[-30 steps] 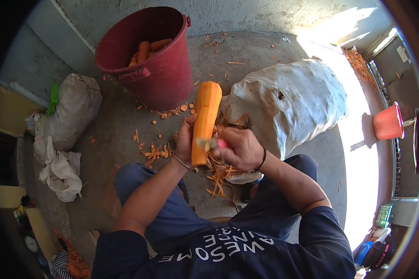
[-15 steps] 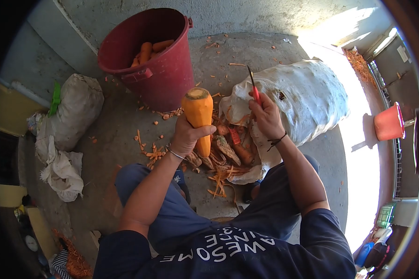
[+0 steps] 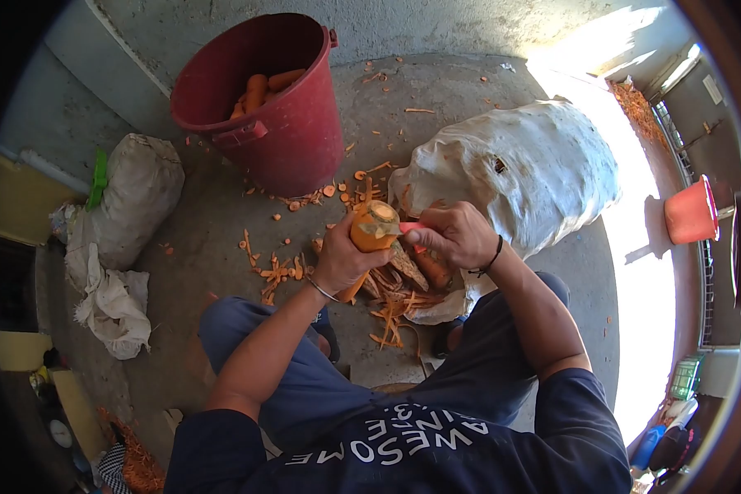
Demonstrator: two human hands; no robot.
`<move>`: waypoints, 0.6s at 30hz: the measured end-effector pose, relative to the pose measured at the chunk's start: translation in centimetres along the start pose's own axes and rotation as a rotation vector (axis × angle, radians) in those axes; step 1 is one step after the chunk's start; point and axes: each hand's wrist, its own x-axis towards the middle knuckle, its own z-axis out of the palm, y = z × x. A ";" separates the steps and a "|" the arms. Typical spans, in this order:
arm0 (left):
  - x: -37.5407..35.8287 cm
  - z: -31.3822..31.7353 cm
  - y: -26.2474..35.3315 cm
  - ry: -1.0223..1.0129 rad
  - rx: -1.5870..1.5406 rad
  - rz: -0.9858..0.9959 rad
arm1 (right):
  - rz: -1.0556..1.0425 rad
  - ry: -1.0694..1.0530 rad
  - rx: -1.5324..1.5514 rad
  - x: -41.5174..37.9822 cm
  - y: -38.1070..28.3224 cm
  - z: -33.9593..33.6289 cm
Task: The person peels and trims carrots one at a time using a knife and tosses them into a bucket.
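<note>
A thick peeled carrot [image 3: 372,232], its cut top facing up toward the camera, is wrapped in the fingers of my left hand [image 3: 342,257]. My right hand [image 3: 456,234] is closed on a red-handled knife [image 3: 413,228], whose blade meets the carrot at its top end. Much of the blade is hidden against the carrot. Just beneath my hands, unpeeled carrots [image 3: 433,269] lie at the mouth of a large white sack [image 3: 519,169], with orange peelings [image 3: 395,311] in front of them.
A dark red bucket [image 3: 296,140] holding peeled carrots stands at the upper left. Farther left is a smaller stuffed sack [image 3: 144,185] with a green object [image 3: 98,177]. A light red bucket [image 3: 690,212] is at the far right. Carrot scraps dot the concrete floor.
My right hand has come down and left, bringing the knife from the air to the carrot's top. The carrot has tipped so its top faces the camera more.
</note>
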 end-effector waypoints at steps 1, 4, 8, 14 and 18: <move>-0.2 -0.1 -0.4 -0.004 0.002 -0.004 | 0.004 0.002 0.004 0.0 -0.1 0.5; -0.6 0.0 -0.9 0.006 0.121 -0.057 | -0.022 -0.009 -0.036 -0.2 0.3 1.6; -0.8 0.5 -0.2 0.120 0.201 -0.043 | 0.023 -0.020 -0.054 -0.1 -0.7 1.7; -0.9 0.9 0.8 0.243 0.307 -0.015 | 0.034 -0.007 -0.042 0.1 -1.9 1.2; -1.0 0.7 1.8 0.265 0.386 -0.052 | 0.083 -0.076 -0.019 0.2 -2.1 0.6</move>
